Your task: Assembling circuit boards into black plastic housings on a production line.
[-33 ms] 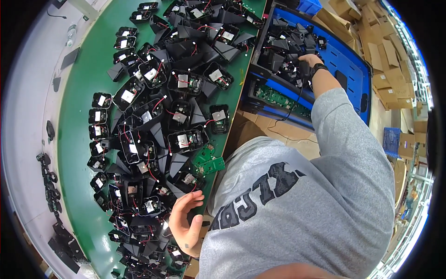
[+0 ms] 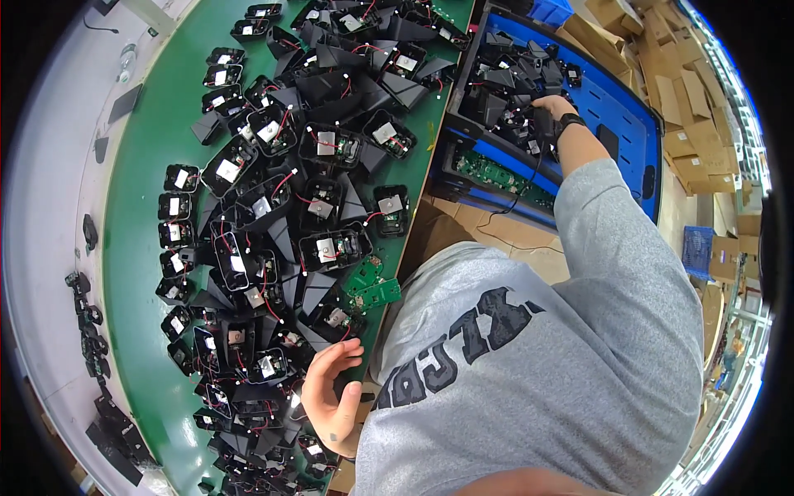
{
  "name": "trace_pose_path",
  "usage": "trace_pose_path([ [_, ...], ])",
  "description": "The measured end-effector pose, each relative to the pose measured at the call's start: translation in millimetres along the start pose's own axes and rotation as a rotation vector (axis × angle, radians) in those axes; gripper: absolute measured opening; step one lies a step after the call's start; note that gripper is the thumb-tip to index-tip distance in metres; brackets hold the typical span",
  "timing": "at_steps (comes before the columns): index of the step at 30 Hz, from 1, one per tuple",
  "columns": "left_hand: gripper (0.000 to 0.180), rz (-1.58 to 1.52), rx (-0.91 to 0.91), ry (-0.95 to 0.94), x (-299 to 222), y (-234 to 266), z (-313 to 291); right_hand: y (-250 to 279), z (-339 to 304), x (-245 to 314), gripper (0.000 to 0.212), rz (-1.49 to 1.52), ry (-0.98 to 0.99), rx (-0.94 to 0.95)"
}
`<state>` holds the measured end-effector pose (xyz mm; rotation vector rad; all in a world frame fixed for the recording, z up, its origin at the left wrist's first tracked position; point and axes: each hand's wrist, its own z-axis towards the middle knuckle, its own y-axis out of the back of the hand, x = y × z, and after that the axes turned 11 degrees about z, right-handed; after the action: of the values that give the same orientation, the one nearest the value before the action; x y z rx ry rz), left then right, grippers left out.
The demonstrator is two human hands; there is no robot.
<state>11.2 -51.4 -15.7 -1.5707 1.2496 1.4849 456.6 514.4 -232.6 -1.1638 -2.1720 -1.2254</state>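
Note:
My right hand is down in a blue crate, its fingers curled against a black plastic housing among a heap of similar ones. The fingertips are partly hidden, but the hand looks closed on that part. At the near edge of the green bench my left hand hovers with fingers apart and bent, nothing in them. Close beyond it lies a black housing with a metal block and red wire inside. Green circuit boards lie a little farther along the bench edge.
Many open black housings with red wires cover the green bench. Below the crate's rim, more circuit boards show in a lower crate, and a black cable hangs down. Cardboard boxes and a blue basket stand at right.

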Motion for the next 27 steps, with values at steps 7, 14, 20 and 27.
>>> trace_pose_path([
  [7, 0.054, -0.015, -0.106, -0.016, 2.0, 0.2, -9.0, 50.8, -109.4, 23.7, 0.027, 0.116, 0.055, -0.201],
  [14, 0.055, -0.051, -0.044, -0.086, 7.1, 0.6, -6.0, 128.2, -200.8, -31.7, 0.044, -0.362, 0.159, 0.032],
  [20, 0.057, -0.028, 0.025, -0.099, 3.6, -13.2, 6.9, 96.4, -240.7, -96.1, 0.045, -0.978, 0.138, 0.11],
  [27, 0.057, 0.017, 0.056, -0.054, -0.6, -25.5, 12.7, 71.9, -266.8, -54.6, 0.073, -0.891, 0.155, 0.042],
])
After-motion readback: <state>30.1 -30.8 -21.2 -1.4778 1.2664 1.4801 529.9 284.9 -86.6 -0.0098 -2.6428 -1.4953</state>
